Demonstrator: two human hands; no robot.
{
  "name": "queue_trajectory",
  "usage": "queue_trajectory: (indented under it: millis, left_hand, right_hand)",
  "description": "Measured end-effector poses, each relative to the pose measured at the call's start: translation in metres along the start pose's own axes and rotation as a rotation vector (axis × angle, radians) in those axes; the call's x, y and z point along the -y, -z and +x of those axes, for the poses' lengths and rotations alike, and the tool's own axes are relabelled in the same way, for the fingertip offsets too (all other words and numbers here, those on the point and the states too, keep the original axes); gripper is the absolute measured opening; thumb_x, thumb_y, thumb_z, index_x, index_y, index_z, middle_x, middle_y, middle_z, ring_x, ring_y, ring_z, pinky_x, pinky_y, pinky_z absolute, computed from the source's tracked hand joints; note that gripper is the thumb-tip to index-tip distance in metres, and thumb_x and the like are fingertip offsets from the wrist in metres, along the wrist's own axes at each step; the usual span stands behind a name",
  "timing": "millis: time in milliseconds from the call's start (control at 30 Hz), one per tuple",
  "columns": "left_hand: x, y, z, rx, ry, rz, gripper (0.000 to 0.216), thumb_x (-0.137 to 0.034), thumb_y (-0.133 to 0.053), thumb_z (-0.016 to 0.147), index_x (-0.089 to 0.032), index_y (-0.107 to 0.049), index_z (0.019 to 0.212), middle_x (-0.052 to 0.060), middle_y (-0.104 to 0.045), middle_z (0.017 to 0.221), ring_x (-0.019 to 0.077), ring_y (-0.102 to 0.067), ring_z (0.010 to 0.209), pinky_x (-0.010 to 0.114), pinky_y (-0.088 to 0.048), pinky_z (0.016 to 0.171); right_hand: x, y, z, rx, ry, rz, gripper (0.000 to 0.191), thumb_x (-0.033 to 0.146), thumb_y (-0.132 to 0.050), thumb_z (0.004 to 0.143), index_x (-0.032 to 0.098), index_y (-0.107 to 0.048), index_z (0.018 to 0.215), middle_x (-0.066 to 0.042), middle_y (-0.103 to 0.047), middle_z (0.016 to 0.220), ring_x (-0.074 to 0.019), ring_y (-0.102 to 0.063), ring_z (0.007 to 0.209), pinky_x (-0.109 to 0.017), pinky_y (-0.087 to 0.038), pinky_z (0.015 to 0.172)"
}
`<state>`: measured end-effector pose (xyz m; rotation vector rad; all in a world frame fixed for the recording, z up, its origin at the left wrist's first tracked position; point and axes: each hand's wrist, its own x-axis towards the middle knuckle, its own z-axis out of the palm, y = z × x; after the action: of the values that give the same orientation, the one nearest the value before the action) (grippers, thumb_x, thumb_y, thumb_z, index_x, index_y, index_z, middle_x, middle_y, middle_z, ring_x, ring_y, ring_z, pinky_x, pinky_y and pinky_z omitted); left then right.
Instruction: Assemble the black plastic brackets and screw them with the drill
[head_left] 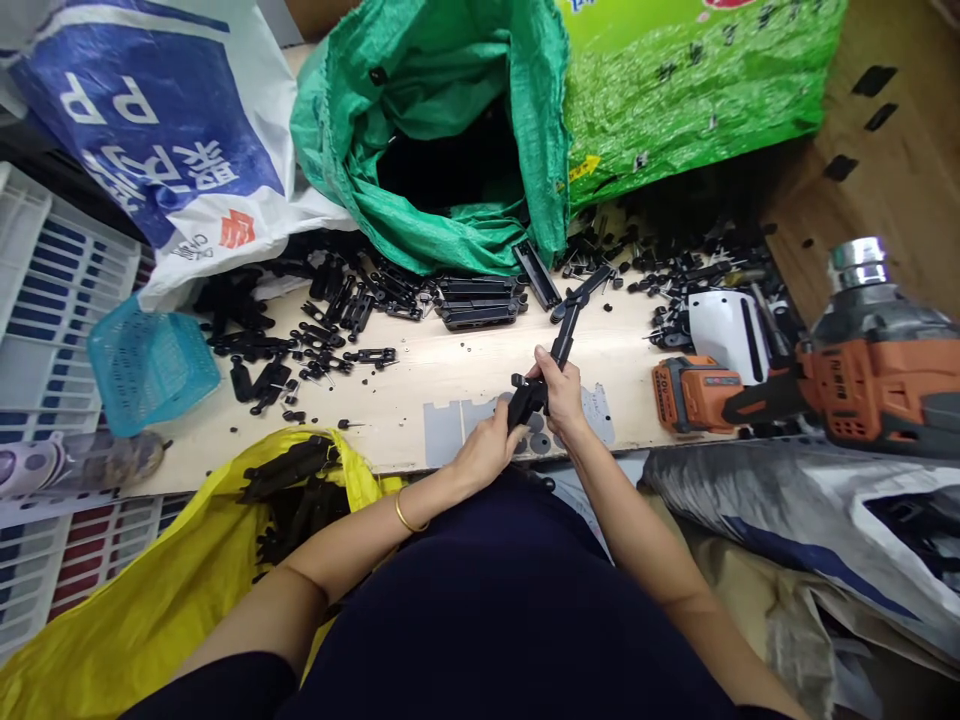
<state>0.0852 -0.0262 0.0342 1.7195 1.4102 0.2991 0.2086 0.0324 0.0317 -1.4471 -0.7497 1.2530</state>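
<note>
My right hand [561, 393] is closed round a long black plastic bar [564, 338] that sticks up and away from me over the wooden bench [450, 365]. My left hand [487, 448] is closed on the bar's lower end, pinching a small black plastic piece [525, 400] against it. Both hands meet near the bench's front edge, above a grey flat template [450, 428].
Loose black plastic parts [330, 320] litter the bench's left and back right. A stack of black bars [478, 300] lies before an open green sack [450, 130]. A yellow bag of parts [187, 570] sits at my left, a blue basket [150, 365] beyond it, an orange cordless driver [870, 375] on the right.
</note>
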Motion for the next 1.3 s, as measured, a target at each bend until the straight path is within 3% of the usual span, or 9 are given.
queue_trajectory:
  millis: [167, 267, 400, 500, 633, 800, 967, 1167, 1300]
  left_hand:
    - [0.007, 0.001, -0.001, -0.013, 0.028, 0.052, 0.017, -0.031, -0.047, 0.089, -0.019, -0.043, 0.1, 0.006, -0.062, 0.071, 0.0241, -0.065, 0.066, 0.031, -0.046, 0.06]
    - [0.006, 0.006, -0.005, 0.031, 0.01, -0.024, 0.025, -0.036, -0.052, 0.087, -0.018, -0.045, 0.103, 0.007, -0.063, 0.075, 0.0245, -0.065, 0.071, 0.033, -0.048, 0.064]
    - [0.003, 0.017, 0.0, 0.128, -0.041, -0.435, 0.058, -0.065, -0.054, 0.078, -0.019, -0.048, 0.112, 0.007, -0.065, 0.087, 0.0206, -0.064, 0.075, 0.032, -0.051, 0.067]
    - [-0.003, 0.021, 0.011, 0.251, 0.072, -0.818, 0.079, -0.082, -0.029, 0.076, -0.018, -0.051, 0.115, 0.008, -0.066, 0.086, 0.0166, -0.063, 0.065, 0.03, -0.052, 0.06]
    - [-0.015, 0.022, 0.018, 0.328, 0.24, -0.994, 0.089, -0.086, -0.018, 0.072, -0.014, -0.062, 0.098, 0.008, -0.064, 0.069, 0.0154, -0.06, 0.059, 0.028, -0.05, 0.057]
    - [-0.021, 0.024, 0.013, 0.269, 0.155, -1.004, 0.089, -0.089, -0.023, 0.068, -0.012, -0.064, 0.085, 0.007, -0.063, 0.064, 0.0109, -0.054, 0.052, 0.023, -0.043, 0.051]
    - [-0.022, 0.027, 0.016, 0.248, 0.205, -0.948, 0.085, -0.089, -0.022, 0.068, -0.013, -0.058, 0.069, 0.003, -0.054, 0.051, 0.0094, -0.048, 0.043, 0.022, -0.039, 0.044]
    - [-0.024, 0.021, 0.014, 0.179, 0.191, -0.931, 0.082, -0.087, -0.021, 0.071, -0.013, -0.057, 0.07, 0.001, -0.053, 0.05, 0.0095, -0.048, 0.043, 0.022, -0.039, 0.044]
    - [-0.02, 0.02, 0.013, 0.062, 0.099, -0.839, 0.084, -0.086, -0.017, 0.073, -0.014, -0.059, 0.079, 0.0, -0.053, 0.052, 0.0108, -0.049, 0.045, 0.023, -0.04, 0.045]
  right_hand:
    - [-0.006, -0.004, -0.005, -0.086, 0.008, 0.033, 0.048, 0.064, -0.058, 0.071, 0.018, -0.055, 0.056, 0.0, -0.058, 0.052, -0.012, -0.053, 0.05, -0.025, -0.044, 0.052]
    - [-0.002, -0.002, -0.008, -0.048, -0.015, 0.054, 0.046, 0.061, -0.062, 0.069, 0.018, -0.055, 0.054, 0.0, -0.058, 0.051, -0.0114, -0.052, 0.048, -0.025, -0.044, 0.05]
    - [0.009, 0.005, -0.009, 0.009, 0.031, 0.019, 0.046, 0.058, -0.064, 0.07, 0.017, -0.057, 0.049, -0.001, -0.058, 0.048, -0.0102, -0.05, 0.045, -0.024, -0.041, 0.047]
    - [0.019, 0.006, -0.013, 0.028, 0.063, -0.04, 0.048, 0.059, -0.063, 0.071, 0.017, -0.059, 0.049, -0.001, -0.055, 0.045, -0.0106, -0.049, 0.043, -0.023, -0.038, 0.043]
    - [0.029, 0.004, -0.024, 0.05, 0.075, -0.062, 0.048, 0.061, -0.063, 0.071, 0.017, -0.06, 0.053, 0.0, -0.054, 0.045, -0.0098, -0.047, 0.041, -0.023, -0.036, 0.039]
    - [0.033, 0.0, -0.034, 0.053, 0.042, -0.033, 0.049, 0.064, -0.058, 0.073, 0.017, -0.062, 0.064, 0.0, -0.056, 0.047, -0.0105, -0.048, 0.039, -0.022, -0.035, 0.036]
    - [0.032, -0.005, -0.033, 0.004, 0.044, 0.094, 0.045, 0.062, -0.061, 0.072, 0.017, -0.059, 0.071, 0.0, -0.062, 0.059, -0.0088, -0.051, 0.044, -0.02, -0.039, 0.04]
    - [0.035, -0.003, -0.025, 0.131, 0.061, 0.05, 0.043, 0.057, -0.062, 0.075, 0.016, -0.059, 0.063, -0.001, -0.061, 0.059, -0.0101, -0.055, 0.051, -0.022, -0.044, 0.049]
    - [0.033, -0.008, -0.031, 0.004, 0.184, 0.029, 0.039, 0.054, -0.061, 0.078, 0.017, -0.059, 0.067, 0.0, -0.061, 0.06, -0.0111, -0.057, 0.054, -0.023, -0.045, 0.053]
